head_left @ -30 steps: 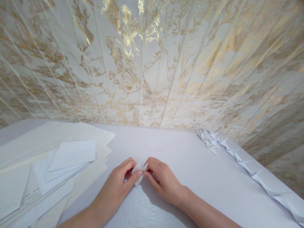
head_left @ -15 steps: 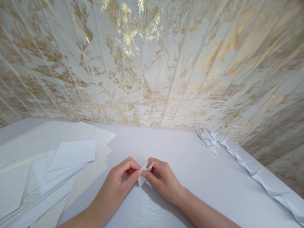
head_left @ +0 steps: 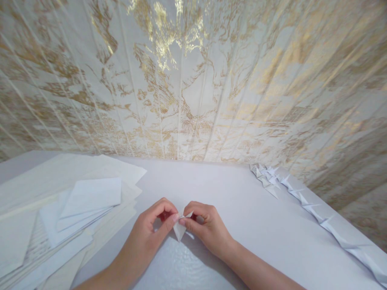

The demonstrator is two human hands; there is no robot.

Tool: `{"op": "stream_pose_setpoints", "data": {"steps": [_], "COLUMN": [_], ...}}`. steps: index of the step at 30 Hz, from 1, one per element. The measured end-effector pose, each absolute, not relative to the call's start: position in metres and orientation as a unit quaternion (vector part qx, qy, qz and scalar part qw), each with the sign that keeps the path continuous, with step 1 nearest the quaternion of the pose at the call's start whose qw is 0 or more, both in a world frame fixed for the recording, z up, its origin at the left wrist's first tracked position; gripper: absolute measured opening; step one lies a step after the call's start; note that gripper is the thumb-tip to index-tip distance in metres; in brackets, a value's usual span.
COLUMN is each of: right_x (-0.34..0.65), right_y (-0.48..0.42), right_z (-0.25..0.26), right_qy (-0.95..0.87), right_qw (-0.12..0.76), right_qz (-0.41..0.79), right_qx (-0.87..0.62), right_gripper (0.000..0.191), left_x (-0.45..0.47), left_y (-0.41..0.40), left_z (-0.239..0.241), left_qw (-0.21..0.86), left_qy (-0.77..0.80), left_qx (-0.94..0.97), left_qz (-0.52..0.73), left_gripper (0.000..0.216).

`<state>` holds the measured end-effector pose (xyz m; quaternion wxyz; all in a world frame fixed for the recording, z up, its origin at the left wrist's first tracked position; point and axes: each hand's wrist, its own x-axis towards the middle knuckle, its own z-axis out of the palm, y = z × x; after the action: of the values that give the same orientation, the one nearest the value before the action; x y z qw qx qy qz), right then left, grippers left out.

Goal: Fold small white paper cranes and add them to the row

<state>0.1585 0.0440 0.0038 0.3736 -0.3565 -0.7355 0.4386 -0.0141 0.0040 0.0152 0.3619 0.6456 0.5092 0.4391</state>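
Note:
A small white folded paper (head_left: pixel 179 232) with pointed tips is pinched between both my hands, above the near middle of the table. My left hand (head_left: pixel 157 223) grips its left side between thumb and forefinger. On the other side, my right hand (head_left: pixel 204 221) is closed on a narrow pointed flap that sticks out to the upper right. The lower part of the paper hangs as a downward point. Fingers hide part of the folds.
Stacked white paper sheets (head_left: pixel 93 197) and larger cream sheets (head_left: pixel 127 173) cover the table's left side. Rows of folded white paper pieces (head_left: pixel 313 211) line the right edge of the table (head_left: pixel 211 181). A gold-patterned curtain (head_left: pixel 193 80) hangs behind.
The right-hand flap has tilted outward and down to the right, and the two tips now stand further apart. The paper's lower body looks wider. Both hands stay nearly in place.

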Motion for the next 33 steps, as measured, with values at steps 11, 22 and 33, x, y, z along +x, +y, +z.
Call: {"op": "stream_pose_setpoints", "data": {"steps": [11, 22, 33], "right_x": [0.1581, 0.1585, 0.1587], "right_y": [0.0412, 0.0421, 0.0423], "right_z": [0.0046, 0.0057, 0.0058], "right_qy": [-0.696, -0.683, -0.705], "right_qw": [0.383, 0.402, 0.37], "right_qz": [0.48, 0.481, 0.46], "right_qx": [-0.372, -0.375, -0.393], "right_gripper": [0.043, 0.04, 0.027], "left_x": [-0.0151, -0.0161, -0.0148], "left_y": [0.0041, 0.0063, 0.0068], "left_z": [0.0135, 0.0124, 0.0094], "left_qw": [0.335, 0.328, 0.377], "left_qy": [0.504, 0.518, 0.516], "left_qx": [0.651, 0.648, 0.638], "left_qz": [0.457, 0.452, 0.429], "left_gripper": [0.02, 0.019, 0.024]}}
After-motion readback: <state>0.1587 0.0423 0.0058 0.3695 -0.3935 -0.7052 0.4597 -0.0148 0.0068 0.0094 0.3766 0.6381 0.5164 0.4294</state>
